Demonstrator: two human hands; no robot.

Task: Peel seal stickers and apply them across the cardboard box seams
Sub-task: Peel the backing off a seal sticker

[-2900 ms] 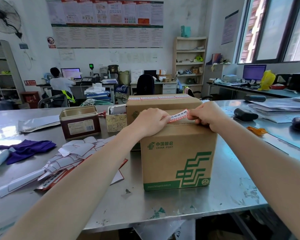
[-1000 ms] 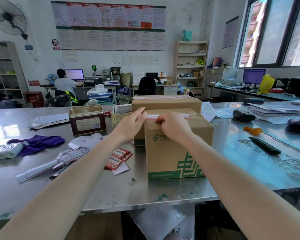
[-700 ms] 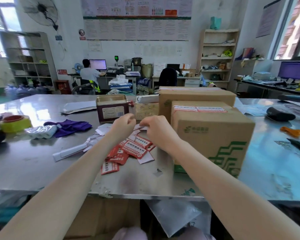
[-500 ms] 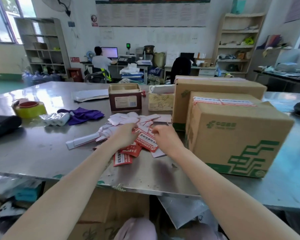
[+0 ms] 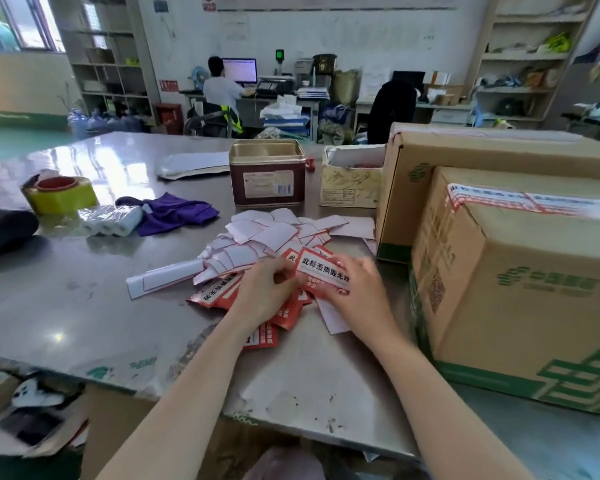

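My left hand and right hand are pinching one red-and-white seal sticker between them, covering its lower edge and blurring some print. It is hovering over the sticker pile on the table, beside the cardboard box.

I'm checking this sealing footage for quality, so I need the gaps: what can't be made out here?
All in the head view:
- Red-and-white seal sticker: motion blur and both hands, left hand and right hand, hide whether its backing is peeling.
- Brown cardboard box: right part cut off by the frame edge.
- Open maroon metal tin: contents hidden by its walls; label too small.
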